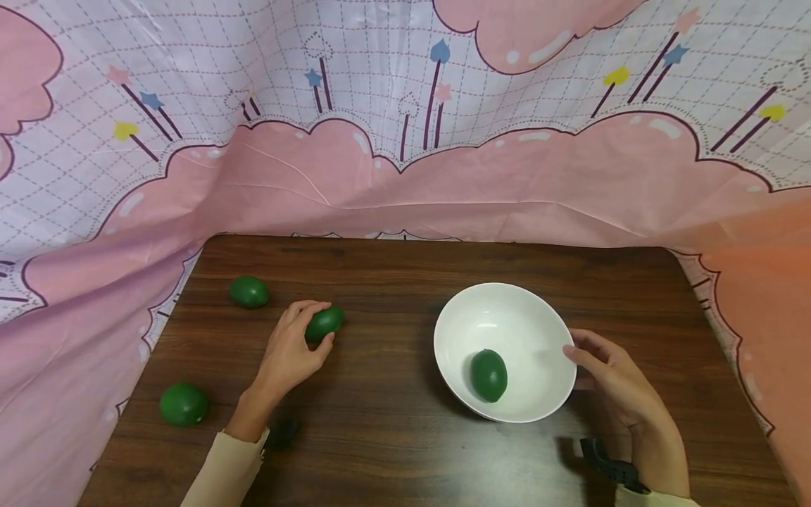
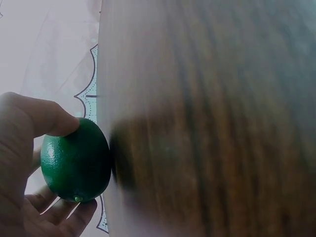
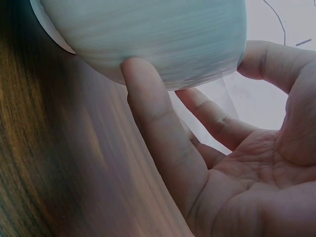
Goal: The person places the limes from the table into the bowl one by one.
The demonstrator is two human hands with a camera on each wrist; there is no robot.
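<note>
In the head view my left hand [image 1: 293, 352] grips a green lime [image 1: 324, 323] between thumb and fingers, left of the table's middle. The left wrist view shows this lime [image 2: 76, 162] right at the wooden surface; whether it touches is hard to tell. My right hand [image 1: 624, 391] holds the right side of a white bowl [image 1: 532, 317], thumb at the rim. Seen from the right wrist, fingertips [image 3: 140, 74] lie against the bowl's outer wall [image 3: 163, 34]. Inside the bowl lies another lime [image 1: 488, 375].
Two more limes lie on the left of the dark wooden table [image 1: 386, 394]: one lime [image 1: 248, 291] toward the back, another lime [image 1: 184, 404] nearer the front. A patterned pink and white cloth [image 1: 405, 190] hangs behind the table and along its sides.
</note>
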